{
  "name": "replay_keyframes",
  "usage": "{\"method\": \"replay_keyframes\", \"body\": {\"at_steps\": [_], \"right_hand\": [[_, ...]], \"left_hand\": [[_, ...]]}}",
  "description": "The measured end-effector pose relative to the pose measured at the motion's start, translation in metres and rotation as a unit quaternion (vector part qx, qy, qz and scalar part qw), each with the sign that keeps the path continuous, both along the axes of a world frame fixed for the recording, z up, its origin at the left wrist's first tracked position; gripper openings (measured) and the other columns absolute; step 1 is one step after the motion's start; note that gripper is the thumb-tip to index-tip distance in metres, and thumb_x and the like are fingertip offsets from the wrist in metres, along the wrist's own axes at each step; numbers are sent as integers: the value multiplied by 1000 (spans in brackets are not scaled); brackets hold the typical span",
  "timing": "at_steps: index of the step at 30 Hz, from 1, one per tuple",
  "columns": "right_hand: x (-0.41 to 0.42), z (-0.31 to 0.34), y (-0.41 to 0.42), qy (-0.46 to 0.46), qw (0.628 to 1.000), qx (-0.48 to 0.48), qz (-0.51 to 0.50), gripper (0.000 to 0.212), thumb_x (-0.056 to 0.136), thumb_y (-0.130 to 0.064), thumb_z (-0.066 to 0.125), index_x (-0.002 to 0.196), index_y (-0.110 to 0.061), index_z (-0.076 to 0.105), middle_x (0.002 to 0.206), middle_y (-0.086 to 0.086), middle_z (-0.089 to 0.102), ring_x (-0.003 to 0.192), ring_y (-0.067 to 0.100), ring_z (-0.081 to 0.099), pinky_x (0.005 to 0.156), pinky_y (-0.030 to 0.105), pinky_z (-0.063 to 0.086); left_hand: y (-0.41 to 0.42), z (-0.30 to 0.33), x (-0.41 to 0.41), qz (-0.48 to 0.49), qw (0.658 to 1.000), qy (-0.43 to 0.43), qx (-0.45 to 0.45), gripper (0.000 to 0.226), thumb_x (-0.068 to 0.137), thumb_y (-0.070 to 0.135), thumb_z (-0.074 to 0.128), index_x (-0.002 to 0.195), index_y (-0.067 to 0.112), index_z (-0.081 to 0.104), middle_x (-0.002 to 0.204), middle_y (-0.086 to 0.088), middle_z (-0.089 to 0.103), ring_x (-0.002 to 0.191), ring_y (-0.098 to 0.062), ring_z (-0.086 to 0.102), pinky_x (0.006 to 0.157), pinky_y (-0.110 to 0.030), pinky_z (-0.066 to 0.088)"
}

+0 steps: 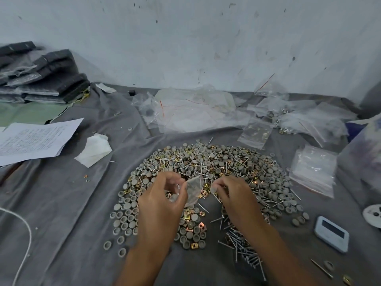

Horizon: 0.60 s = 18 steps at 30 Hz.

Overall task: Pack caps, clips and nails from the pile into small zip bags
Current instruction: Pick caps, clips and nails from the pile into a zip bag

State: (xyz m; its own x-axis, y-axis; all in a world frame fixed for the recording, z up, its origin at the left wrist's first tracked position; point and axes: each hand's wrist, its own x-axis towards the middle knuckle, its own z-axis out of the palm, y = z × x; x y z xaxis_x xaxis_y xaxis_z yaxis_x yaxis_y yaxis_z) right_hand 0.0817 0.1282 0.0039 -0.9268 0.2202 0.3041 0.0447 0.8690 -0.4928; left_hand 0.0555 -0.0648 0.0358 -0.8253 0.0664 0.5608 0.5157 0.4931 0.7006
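Your left hand (pixel 162 201) is up over the middle of the pile (pixel 206 182), fingers curled and pinching a small zip bag (pixel 193 189) by its near-left edge so it hangs between your two hands. That looks like the sensible hold, since it leaves the mouth facing the other hand. Your right hand (pixel 235 195) sits just to the right of the bag, thumb and fingertips pinched narrow on what looks like a grey cap (pixel 213 189), with a nail or two seemingly tucked under the fingers; it is too blurred to be sure. My read is that you are mid-load, feeding pieces toward the bag's mouth. Whether anything is inside already, I cannot tell through the plastic. The pile is spread wide on the grey cloth (pixel 72 203) right under your hands, which keeps every reach short: grey caps (pixel 125 215) thick on the near left, brass clips (pixel 192 222) scattered through the centre, nails (pixel 243 244) gathered near your right wrist. A stack of empty bags (pixel 313 170) waits at the right, handy for that hand. Filled and loose bags (pixel 305 118) lie at the far right, out of the working area. A white timer (pixel 332 234) lies near right, papers (pixel 35 139) far left.
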Motion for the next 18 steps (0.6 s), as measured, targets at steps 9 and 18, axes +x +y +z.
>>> {"method": "replay_keyframes", "body": {"at_steps": [9, 18], "right_hand": [[24, 52, -38, 189, 977, -28, 99, 17, 99, -25, 58, 102, -12, 68, 96, -7, 65, 90, 7, 60, 78, 14, 46], [24, 43, -21, 147, 985, -28, 91, 14, 94, -33, 63, 106, -27, 64, 98, -21, 62, 86, -8, 55, 76, 7, 45]], "left_hand": [[4, 8, 4, -16, 999, -37, 1, 27, 81, 22, 78, 94, 34, 58, 80, 23, 66, 75, 8, 65, 58, -2, 43], [3, 2, 4, -17, 998, -46, 25, 30, 81, 25, 74, 92, 44, 54, 81, 24, 65, 78, 6, 65, 59, -3, 46]]}}
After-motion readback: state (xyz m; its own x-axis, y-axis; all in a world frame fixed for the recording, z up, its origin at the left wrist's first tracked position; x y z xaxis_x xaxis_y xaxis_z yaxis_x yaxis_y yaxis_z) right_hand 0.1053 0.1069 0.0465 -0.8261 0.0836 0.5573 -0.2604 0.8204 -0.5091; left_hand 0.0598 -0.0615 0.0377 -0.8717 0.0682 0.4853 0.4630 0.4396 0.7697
